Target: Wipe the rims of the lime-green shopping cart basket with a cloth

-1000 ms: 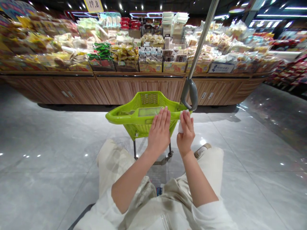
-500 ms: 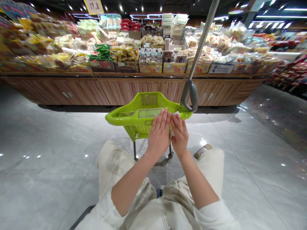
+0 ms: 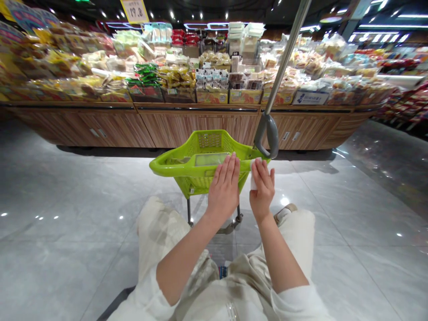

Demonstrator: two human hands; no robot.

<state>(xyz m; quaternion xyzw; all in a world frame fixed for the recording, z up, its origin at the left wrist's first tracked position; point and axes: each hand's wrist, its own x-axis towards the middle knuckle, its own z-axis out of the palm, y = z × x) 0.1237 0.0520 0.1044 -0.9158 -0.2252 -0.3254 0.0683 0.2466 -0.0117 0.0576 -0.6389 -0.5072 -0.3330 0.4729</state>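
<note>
Your left hand (image 3: 224,189) is open, fingers extended, palm resting on the near rim of the lime-green plastic shopping basket (image 3: 174,166). Your right hand (image 3: 262,189) grasps a folded white tissue (image 3: 253,180) against its fingers, just beside the rim. A grey pole handle (image 3: 269,136) stands at the basket's right corner, facing a wooden display counter (image 3: 200,127) stacked with packaged snacks (image 3: 177,76).
</note>
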